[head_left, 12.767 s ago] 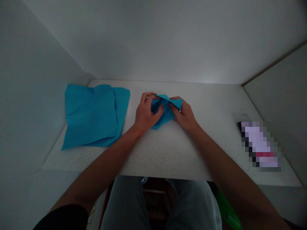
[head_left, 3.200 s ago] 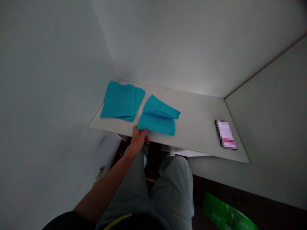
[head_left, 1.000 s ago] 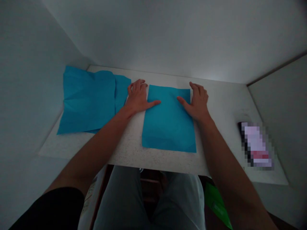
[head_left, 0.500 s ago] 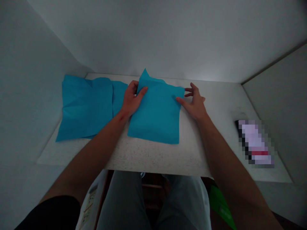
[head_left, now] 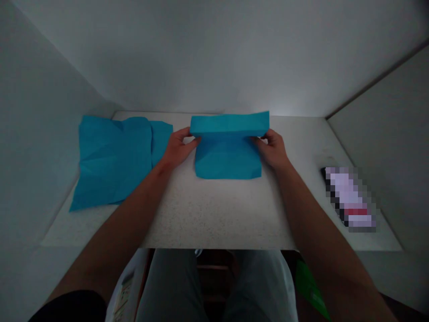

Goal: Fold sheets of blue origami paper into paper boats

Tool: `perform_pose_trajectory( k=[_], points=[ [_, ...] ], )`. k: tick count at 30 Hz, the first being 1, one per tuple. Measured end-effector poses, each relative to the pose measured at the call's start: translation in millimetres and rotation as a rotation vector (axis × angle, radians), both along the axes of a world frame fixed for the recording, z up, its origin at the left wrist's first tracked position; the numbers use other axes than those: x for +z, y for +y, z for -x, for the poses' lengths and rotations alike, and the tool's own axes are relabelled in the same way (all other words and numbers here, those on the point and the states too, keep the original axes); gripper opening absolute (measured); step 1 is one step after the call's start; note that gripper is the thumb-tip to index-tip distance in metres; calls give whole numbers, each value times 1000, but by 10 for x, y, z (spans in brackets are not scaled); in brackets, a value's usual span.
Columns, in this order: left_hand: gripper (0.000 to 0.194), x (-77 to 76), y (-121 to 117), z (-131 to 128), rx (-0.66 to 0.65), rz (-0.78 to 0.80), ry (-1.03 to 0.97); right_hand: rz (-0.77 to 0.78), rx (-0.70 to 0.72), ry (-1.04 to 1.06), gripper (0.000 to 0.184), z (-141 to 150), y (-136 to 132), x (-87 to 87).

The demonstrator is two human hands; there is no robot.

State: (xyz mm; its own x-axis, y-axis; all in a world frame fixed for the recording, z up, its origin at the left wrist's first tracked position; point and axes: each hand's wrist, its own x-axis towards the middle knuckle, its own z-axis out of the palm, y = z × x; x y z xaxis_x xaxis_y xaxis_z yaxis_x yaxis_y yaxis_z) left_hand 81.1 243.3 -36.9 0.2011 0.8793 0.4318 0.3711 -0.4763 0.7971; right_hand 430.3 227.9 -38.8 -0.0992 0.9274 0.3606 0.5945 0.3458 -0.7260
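A turquoise-blue sheet (head_left: 228, 156), which could be paper or thin cloth, is held at the middle of the white tabletop. Its far part is turned over into a straight band running from side to side, shading the part below. My left hand (head_left: 177, 145) pinches the left end of the fold, thumb in front and fingers partly hidden behind. At the right end, my right hand (head_left: 273, 147) grips the fold the same way, with some fingertips hidden. To the left lie more turquoise-blue sheets (head_left: 112, 161), creased and overlapping, beside my left forearm.
A phone-like object (head_left: 348, 197), blurred by pixels, lies on the right of the white tabletop (head_left: 214, 214). Pale walls stand behind and on both sides. Below the front edge are my legs and a green object (head_left: 310, 288) at the lower right.
The far edge of the middle sheet has been folded over toward me. My right hand has closed on the sheet's right side, and my left hand has shifted slightly left and nearer.
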Motion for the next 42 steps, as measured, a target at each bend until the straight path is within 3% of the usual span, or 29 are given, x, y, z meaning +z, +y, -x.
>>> perform_pose_trajectory(
  k=[2,4,8,10,16,20,25,30,35,42],
  points=[
    [27,52,-11,31,-30,-35,53,-13,65,-46,53,-25,-20,63],
    [30,111,-33,39,-62,-49,132,4,87,-113,50,-27,-43,120],
    [41,219,-166,-86,74,-100,276,-7,-16,-145,65,49,-106,191],
    [41,248,-272,-216,101,-129,346,-39,-4,-134,71,129,-156,227],
    [60,158,-472,-495,-154,-68,734,15,223,-454,71,470,-293,249],
    [76,78,-493,-473,-160,-4,862,101,373,-567,72,566,-314,95],
    [87,44,-477,-447,29,62,853,95,105,-639,74,390,-274,-35],
    [77,56,-452,-416,60,41,815,50,-124,-603,73,118,-156,-102],
    [62,141,-460,-402,-64,-24,787,33,-157,-576,71,42,-101,-117],
    [50,199,-479,-431,-458,-105,720,52,-163,-540,74,118,-117,-44]
  ],
)
